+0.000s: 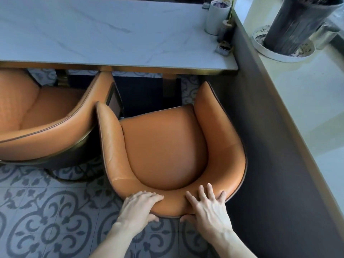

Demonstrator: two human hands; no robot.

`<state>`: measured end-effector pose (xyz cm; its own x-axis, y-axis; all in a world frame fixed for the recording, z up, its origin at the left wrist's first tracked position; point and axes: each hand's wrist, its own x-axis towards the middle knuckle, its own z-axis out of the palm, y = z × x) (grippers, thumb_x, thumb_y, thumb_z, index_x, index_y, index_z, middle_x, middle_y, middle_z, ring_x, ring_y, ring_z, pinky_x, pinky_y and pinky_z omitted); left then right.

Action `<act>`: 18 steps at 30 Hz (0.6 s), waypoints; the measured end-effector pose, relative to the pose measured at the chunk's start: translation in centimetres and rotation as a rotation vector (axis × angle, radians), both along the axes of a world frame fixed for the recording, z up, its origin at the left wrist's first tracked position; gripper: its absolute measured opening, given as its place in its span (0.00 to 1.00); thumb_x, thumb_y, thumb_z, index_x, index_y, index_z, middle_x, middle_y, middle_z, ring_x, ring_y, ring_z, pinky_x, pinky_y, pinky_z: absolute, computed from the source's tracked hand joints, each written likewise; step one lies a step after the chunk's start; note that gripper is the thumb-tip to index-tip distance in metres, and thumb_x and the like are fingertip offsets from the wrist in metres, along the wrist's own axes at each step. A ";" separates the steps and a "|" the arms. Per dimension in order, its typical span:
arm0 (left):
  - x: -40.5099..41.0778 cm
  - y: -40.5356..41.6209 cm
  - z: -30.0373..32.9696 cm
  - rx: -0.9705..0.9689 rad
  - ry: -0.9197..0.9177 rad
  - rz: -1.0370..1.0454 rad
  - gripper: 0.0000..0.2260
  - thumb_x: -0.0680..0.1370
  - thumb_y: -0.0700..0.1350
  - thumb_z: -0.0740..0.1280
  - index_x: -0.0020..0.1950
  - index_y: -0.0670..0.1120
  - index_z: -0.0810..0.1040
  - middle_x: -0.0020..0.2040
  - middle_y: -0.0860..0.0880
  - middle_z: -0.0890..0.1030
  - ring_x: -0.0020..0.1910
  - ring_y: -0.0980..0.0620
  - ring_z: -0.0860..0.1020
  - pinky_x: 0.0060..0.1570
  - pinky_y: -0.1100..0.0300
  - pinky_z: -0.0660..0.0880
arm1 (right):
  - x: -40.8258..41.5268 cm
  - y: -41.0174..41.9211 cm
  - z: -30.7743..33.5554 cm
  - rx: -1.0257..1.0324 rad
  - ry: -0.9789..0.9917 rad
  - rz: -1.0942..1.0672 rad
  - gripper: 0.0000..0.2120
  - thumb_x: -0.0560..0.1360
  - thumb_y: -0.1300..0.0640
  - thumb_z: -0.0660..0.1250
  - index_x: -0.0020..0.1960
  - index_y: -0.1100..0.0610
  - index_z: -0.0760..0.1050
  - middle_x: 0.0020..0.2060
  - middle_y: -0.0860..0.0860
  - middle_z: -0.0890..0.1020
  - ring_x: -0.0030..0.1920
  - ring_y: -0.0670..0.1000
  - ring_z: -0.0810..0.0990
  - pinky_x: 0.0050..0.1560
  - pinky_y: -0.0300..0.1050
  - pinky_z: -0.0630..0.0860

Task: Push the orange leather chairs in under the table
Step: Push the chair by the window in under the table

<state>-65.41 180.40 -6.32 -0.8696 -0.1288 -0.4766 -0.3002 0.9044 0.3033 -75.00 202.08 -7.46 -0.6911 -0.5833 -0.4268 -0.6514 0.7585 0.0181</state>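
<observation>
An orange leather chair (163, 149) with a curved back stands right below me, its seat facing the white marble table (93, 34). The front of its seat lies short of the table's edge. My left hand (139, 205) grips the top of the chair's backrest, fingers over the rim and thumb behind. My right hand (206, 205) grips the same rim a little to the right. A second orange leather chair (46, 116) stands to the left, with its arm tips close under the table's edge.
A dark low wall (270, 146) runs close along the chair's right side, topped by a pale ledge with a black plant pot (297, 25) on a white saucer. Small jars and a white canister (216, 17) stand at the table's right end. The floor is patterned tile (46, 211).
</observation>
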 end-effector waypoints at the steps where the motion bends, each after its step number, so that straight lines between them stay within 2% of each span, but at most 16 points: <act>1: -0.6 -0.5 -0.1 0.003 0.012 0.009 0.33 0.73 0.54 0.74 0.76 0.61 0.64 0.76 0.58 0.68 0.76 0.52 0.63 0.73 0.49 0.62 | -0.6 -0.6 0.0 -0.012 0.013 0.001 0.38 0.61 0.26 0.75 0.62 0.48 0.81 0.56 0.64 0.84 0.62 0.72 0.80 0.49 0.80 0.75; 4: -2.7 -2.0 -0.2 0.015 0.052 0.026 0.33 0.73 0.54 0.75 0.75 0.61 0.66 0.75 0.57 0.70 0.75 0.53 0.64 0.74 0.49 0.62 | -2.9 -2.4 0.1 -0.013 0.006 0.008 0.37 0.63 0.25 0.73 0.65 0.47 0.80 0.59 0.64 0.83 0.65 0.72 0.78 0.51 0.80 0.73; 7: -5.1 -3.7 -0.5 0.016 0.075 0.015 0.32 0.73 0.55 0.75 0.75 0.61 0.67 0.73 0.57 0.72 0.73 0.52 0.66 0.72 0.49 0.63 | -5.4 -3.9 0.5 -0.038 0.012 0.000 0.38 0.71 0.25 0.66 0.74 0.44 0.71 0.70 0.62 0.76 0.75 0.70 0.67 0.61 0.78 0.67; 9: -6.9 -4.7 -0.9 0.020 0.084 0.023 0.32 0.72 0.56 0.75 0.74 0.61 0.68 0.73 0.56 0.72 0.72 0.51 0.67 0.71 0.48 0.64 | -7.3 -4.8 0.5 -0.048 0.024 0.004 0.38 0.74 0.25 0.62 0.77 0.43 0.66 0.74 0.61 0.71 0.78 0.68 0.61 0.65 0.76 0.64; 18: -14.2 -9.1 -1.7 0.037 0.119 0.057 0.31 0.70 0.57 0.77 0.72 0.63 0.70 0.69 0.56 0.76 0.68 0.47 0.73 0.65 0.46 0.72 | -15.1 -9.0 0.9 -0.054 0.025 0.002 0.40 0.74 0.24 0.58 0.80 0.43 0.62 0.71 0.57 0.71 0.75 0.64 0.61 0.66 0.73 0.66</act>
<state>-79.61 171.34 -7.98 -0.9120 -0.1637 -0.3760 -0.3105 0.8746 0.3723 -90.10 193.13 -6.56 -0.6996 -0.6065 -0.3778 -0.6530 0.7573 -0.0067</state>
